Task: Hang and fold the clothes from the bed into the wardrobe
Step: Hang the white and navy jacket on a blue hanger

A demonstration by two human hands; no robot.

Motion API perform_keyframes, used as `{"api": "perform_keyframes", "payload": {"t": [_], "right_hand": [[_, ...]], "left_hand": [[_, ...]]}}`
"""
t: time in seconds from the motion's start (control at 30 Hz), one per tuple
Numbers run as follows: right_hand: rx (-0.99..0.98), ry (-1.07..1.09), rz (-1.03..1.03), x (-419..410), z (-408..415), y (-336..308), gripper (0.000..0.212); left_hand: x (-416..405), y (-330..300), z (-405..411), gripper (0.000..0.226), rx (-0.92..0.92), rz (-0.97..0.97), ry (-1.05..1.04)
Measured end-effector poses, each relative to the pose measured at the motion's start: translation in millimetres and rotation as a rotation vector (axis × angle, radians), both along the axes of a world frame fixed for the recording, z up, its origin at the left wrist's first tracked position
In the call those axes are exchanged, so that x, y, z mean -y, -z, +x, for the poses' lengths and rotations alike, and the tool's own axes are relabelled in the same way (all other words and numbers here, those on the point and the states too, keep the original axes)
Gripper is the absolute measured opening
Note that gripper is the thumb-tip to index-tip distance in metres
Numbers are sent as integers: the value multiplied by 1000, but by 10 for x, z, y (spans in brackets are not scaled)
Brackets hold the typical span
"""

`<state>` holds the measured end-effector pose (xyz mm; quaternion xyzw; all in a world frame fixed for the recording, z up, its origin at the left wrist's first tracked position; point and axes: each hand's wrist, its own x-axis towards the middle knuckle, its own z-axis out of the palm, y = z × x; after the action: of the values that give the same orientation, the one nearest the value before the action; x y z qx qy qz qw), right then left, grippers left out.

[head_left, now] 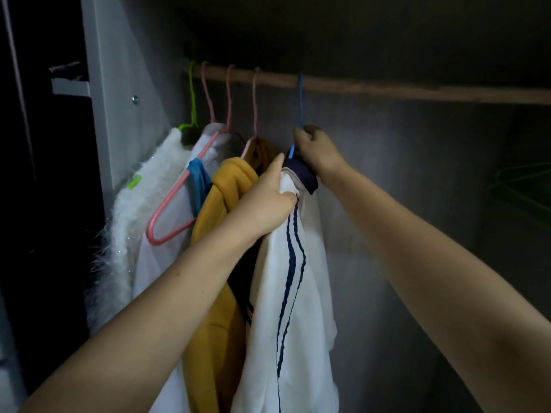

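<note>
Inside the wardrobe a white garment with navy stripes (293,308) hangs from a blue hanger (301,102) hooked over the wooden rail (417,89). My left hand (265,201) grips the white fabric near its shoulder. My right hand (317,152) holds the hanger's neck and the dark collar just below the hook. To the left hang a mustard yellow top (220,263), a white garment on a pink hanger (170,210) and a fluffy white garment (125,234) on a green hanger (192,93).
The wardrobe's grey side panel (119,114) stands at the left with a dark shelf compartment beyond it. The rail runs bare to the right of the blue hanger. A green hanger (524,183) shows faintly in the dark at the far right.
</note>
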<state>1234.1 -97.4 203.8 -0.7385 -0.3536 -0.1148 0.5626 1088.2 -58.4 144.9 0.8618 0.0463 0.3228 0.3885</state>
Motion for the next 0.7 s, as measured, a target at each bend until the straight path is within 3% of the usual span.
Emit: {"api": "perform_keyframes", "payload": {"t": [0.13, 0.23, 0.37, 0.57, 0.7], "right_hand": [[194, 81, 94, 393, -129, 373, 42], [209, 101, -22, 808, -216, 707, 42], [180, 302, -240, 1617, -317, 1270, 32], [-19, 695, -506, 3203, -796, 2255, 44], [-166, 898, -689, 4218, -1414, 2870, 50]], "left_hand": [[220, 70, -192, 64, 179, 587, -315], [551, 165, -150, 48, 286, 813, -265], [1023, 519, 108, 37, 201, 759, -69], [1962, 1361, 478, 33, 60, 604, 327], [2890, 2009, 370, 30, -7, 599, 606]]}}
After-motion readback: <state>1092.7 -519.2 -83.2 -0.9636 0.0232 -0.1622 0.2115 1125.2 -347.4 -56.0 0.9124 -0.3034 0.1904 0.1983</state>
